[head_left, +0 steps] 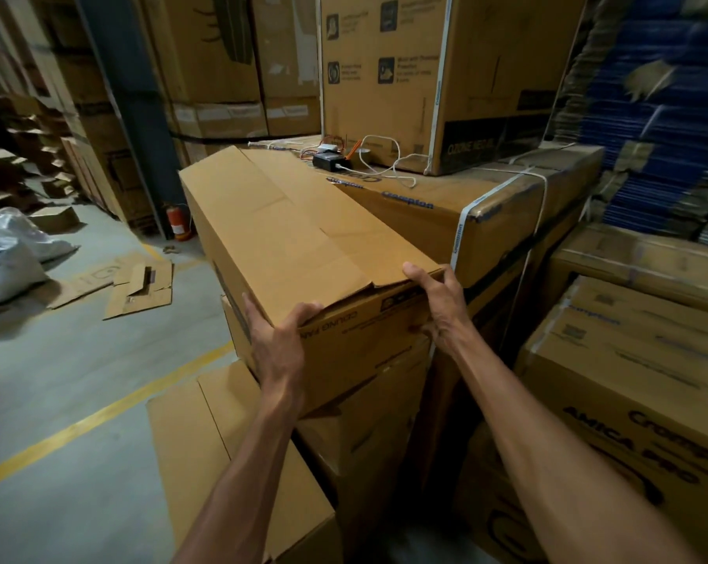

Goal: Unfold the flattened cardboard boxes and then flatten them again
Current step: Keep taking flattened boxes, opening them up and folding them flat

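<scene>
Gripping with the left hand the near left corner of the cardboard box, with the right hand its near right corner, thumb on top. Closed on top, contents hidden. Just right of the box, a strapped Crompton carton.

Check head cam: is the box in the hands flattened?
No: the cardboard box is opened into full shape, flaps closed on top, left hand and right hand gripping its near corners.
</scene>
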A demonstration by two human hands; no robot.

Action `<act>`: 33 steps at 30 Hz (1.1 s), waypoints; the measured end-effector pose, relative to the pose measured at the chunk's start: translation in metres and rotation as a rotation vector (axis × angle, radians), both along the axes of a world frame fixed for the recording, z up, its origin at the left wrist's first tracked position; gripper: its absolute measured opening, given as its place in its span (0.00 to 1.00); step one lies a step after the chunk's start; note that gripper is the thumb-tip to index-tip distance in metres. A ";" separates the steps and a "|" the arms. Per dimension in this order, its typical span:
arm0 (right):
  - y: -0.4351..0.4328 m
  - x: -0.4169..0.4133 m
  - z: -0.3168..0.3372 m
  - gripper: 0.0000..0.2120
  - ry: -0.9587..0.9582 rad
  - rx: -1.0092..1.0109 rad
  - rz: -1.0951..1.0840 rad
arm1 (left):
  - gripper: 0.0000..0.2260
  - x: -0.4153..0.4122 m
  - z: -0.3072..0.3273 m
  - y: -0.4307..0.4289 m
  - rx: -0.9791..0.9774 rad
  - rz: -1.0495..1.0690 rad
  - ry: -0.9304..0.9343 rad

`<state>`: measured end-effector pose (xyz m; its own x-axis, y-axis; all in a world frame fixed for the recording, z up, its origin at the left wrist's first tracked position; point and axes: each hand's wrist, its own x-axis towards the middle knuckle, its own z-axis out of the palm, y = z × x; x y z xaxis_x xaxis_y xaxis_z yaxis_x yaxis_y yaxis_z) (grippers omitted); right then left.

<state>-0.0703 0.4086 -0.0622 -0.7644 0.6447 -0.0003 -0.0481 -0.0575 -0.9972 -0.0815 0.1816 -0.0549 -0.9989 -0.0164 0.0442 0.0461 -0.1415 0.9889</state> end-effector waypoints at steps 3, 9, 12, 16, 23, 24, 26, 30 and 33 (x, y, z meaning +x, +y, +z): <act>-0.004 0.051 0.022 0.43 0.090 -0.001 0.002 | 0.48 0.050 0.027 -0.009 -0.020 0.013 0.108; -0.012 0.180 0.065 0.26 0.347 -0.065 -0.030 | 0.50 0.159 0.068 -0.010 -0.026 -0.065 0.281; -0.009 0.247 0.085 0.29 0.389 -0.053 -0.075 | 0.49 0.206 0.087 -0.001 0.002 -0.132 0.330; 0.005 0.329 0.112 0.23 0.428 -0.016 -0.204 | 0.47 0.255 0.110 0.023 0.060 -0.278 0.372; 0.033 0.451 0.135 0.20 0.414 0.079 -0.504 | 0.43 0.313 0.134 0.086 0.122 -0.619 0.367; 0.037 0.465 0.135 0.20 0.416 0.082 -0.542 | 0.41 0.320 0.135 0.096 0.128 -0.674 0.375; 0.045 0.487 0.132 0.21 0.431 0.086 -0.606 | 0.35 0.329 0.136 0.116 0.136 -0.772 0.382; 0.059 0.513 0.122 0.35 0.402 0.063 -0.742 | 0.33 0.331 0.133 0.155 0.099 -0.924 0.339; 0.070 0.518 0.113 0.21 0.390 0.059 -0.813 | 0.29 0.321 0.121 0.183 0.077 -1.025 0.287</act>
